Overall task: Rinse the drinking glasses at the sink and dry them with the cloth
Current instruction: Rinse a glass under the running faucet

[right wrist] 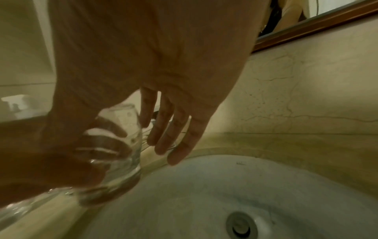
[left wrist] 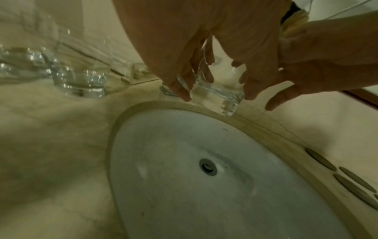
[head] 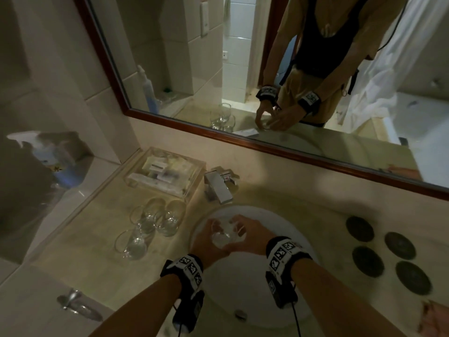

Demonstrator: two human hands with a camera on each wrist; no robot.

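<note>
Clear drinking glass [head: 222, 235] held above the white sink basin [head: 245, 283], near the basin's far rim, just in front of the chrome faucet [head: 218, 184]. Left hand [head: 207, 239] wrapped around the glass from the left side, fingers [left wrist: 182, 87] curled down along its wall toward the thick base. Right hand [head: 250, 233] placed against the right side of the glass; fingers [right wrist: 180, 142] mostly straight, spread, pointing downward past the glass wall. Glass seen upright to slightly tilted in the left wrist view; contents not discernible. No water stream visible from the faucet spout.

Three further glasses [head: 148, 229] standing on the beige marble counter [head: 85, 239] left of the basin, close together, well apart from the hands. Clear tray of toiletries [head: 165, 172] behind them, beside the faucet. Four dark round coasters [head: 386, 256] lying flat on the counter right of the basin. Basin drain [left wrist: 208, 167] open, basin surface dull, wetness uncertain. Wood-framed mirror [head: 218, 135] above the counter, reflecting both hands and the grouped glasses. Spray bottle [head: 46, 154] at far left, blurred.
</note>
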